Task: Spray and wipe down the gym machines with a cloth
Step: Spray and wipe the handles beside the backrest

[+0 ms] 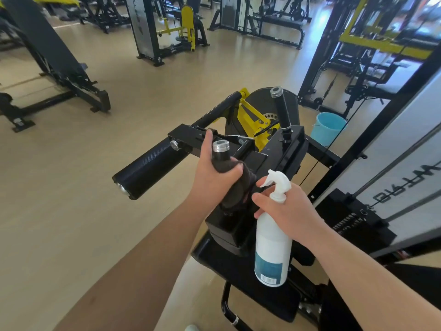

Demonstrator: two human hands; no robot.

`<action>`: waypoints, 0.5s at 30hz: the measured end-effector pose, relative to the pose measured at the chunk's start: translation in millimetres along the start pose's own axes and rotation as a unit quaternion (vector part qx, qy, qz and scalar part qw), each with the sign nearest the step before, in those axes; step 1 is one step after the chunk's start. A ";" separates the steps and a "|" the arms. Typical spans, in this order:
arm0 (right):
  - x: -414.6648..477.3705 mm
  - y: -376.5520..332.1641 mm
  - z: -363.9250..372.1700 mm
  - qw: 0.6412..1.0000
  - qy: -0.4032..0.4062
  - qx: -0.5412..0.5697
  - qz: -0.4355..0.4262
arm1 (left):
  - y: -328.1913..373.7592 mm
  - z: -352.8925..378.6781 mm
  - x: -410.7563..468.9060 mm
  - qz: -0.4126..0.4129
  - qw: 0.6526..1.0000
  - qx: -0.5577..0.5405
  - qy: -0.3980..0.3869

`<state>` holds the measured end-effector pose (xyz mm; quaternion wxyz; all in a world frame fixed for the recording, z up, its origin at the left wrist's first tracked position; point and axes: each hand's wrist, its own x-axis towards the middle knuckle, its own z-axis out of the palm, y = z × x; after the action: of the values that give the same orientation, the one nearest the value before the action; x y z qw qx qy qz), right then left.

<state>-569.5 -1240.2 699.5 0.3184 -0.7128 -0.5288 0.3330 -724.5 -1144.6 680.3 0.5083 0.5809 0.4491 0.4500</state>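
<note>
Nearest to me, my right hand [286, 207] is curled round the neck of a white spray bottle [272, 249]. The bottle hangs upright just right of and below the machine's near handle [220, 150], with its white trigger head turned towards that handle. My left hand [212, 180] grasps a dark cloth [235, 187] that is wrapped round the black grip of the near handle. The fingers are closed over the cloth, and one finger is stretched up beside the handle's silver end cap, which stands clear above the cloth. The lower fold of the cloth trails down the grip, close to my right fingertips.

Left of the near handle, a black roller pad [148, 169] sticks out towards me over the tan floor [119, 96]. Beyond the handle is a yellow bracket [248, 114]. Up and to the right of the handle stands the second handle [281, 108], upright and also silver-capped. Farther right of the near handle, a light blue bucket [330, 127] sits on the floor behind the frame. Far beyond the handle are other black-and-yellow machines [167, 27], blurred.
</note>
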 end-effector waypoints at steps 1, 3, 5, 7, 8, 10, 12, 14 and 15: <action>1.1 -0.3 -0.4 1.000 0.002 0.005 0.002 | 5.5 -1.4 6.0 -0.007 1.000 -0.022 0.003; 2.9 -0.8 -0.5 1.000 0.010 0.011 0.007 | 6.6 -1.9 11.7 -0.016 0.999 -0.049 0.004; 4.2 -1.8 -0.4 1.000 0.018 0.011 0.003 | -0.6 -1.7 8.1 -0.029 0.999 -0.041 -0.010; 4.5 -0.2 1.4 1.000 0.021 0.016 0.004 | -12.4 -0.9 1.6 -0.030 0.999 0.011 -0.043; 4.3 1.9 3.3 1.000 0.018 0.013 0.006 | -19.0 -0.8 -4.0 -0.035 0.997 0.033 -0.057; 2.5 4.7 8.7 1.000 0.015 0.001 0.008 | -27.6 -0.4 -15.3 -0.043 0.995 0.056 -0.070; -0.7 5.8 13.9 1.000 0.013 0.002 0.010 | -31.2 0.1 -21.4 -0.043 0.994 0.079 -0.057; -3.9 4.4 16.3 1.000 0.011 0.003 0.012 | -29.2 0.0 -31.5 -0.039 0.994 0.094 -0.028; -4.6 3.1 15.6 1.000 0.013 0.005 0.012 | -26.7 0.2 -37.1 -0.040 0.995 0.091 -0.010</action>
<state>-581.5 -1243.8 688.6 0.3252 -0.7214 -0.5144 0.3304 -733.2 -1178.9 651.3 0.4752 0.6111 0.5058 0.3807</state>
